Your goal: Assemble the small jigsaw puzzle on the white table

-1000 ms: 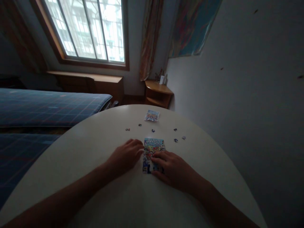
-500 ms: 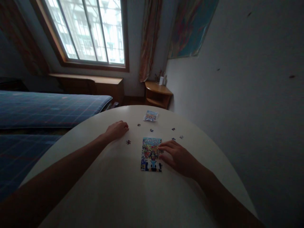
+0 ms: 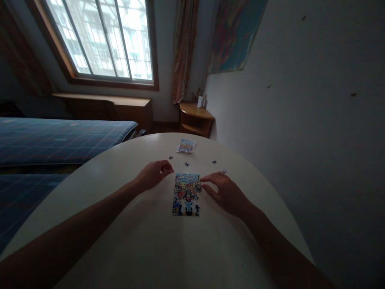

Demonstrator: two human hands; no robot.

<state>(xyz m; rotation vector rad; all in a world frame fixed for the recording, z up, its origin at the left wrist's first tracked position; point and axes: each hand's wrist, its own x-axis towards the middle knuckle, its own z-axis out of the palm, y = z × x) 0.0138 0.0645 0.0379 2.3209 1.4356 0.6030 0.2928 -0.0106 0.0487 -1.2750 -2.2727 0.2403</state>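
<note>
A small, colourful jigsaw puzzle (image 3: pixel 187 194) lies flat on the round white table (image 3: pixel 150 249), almost fully assembled. My left hand (image 3: pixel 154 174) rests just left of its upper corner, fingers curled and pinched together; what they hold is too small to make out. My right hand (image 3: pixel 225 192) lies at the puzzle's right edge with the fingers stretched out, fingertips touching the upper right corner. Loose puzzle pieces (image 3: pixel 187 163) lie scattered beyond the puzzle.
A small printed picture card (image 3: pixel 185 146) lies near the table's far edge. A bed with a blue checked cover (image 3: pixel 60 138) stands to the left, a wooden corner shelf (image 3: pixel 195 118) behind the table, and a grey wall close on the right.
My left hand reached out to the loose pieces at the far left, then came back beside the puzzle's upper left corner with fingers pinched. My right hand slid from the puzzle's lower part to its upper right edge.
</note>
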